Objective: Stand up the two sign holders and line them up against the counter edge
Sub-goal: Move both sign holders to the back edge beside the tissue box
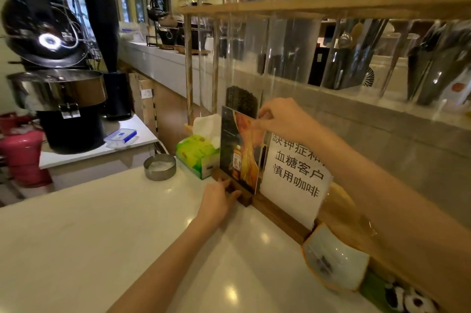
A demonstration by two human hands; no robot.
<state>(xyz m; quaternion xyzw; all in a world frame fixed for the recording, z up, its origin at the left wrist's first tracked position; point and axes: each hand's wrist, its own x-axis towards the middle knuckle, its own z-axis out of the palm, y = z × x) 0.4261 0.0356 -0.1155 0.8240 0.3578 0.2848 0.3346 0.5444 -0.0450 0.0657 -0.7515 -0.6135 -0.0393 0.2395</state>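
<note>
A sign holder with a dark bottle advert [238,152] stands upright on a wooden base on the white counter [114,223]. My right hand [280,119] pinches its top right corner. My left hand [219,200] grips the front end of its wooden base. Right beside it, a second sign holder with a white sheet of Chinese text [295,175] stands upright on a longer wooden base, along the raised back edge of the counter. The two signs touch or nearly touch at their inner edges.
A green tissue box [197,156] sits just left of the advert sign, a round metal ashtray [160,167] further left. A white and orange dish [334,260] leans right of the long base. Clear dispensers hang above; a roasting machine [58,88] stands far left.
</note>
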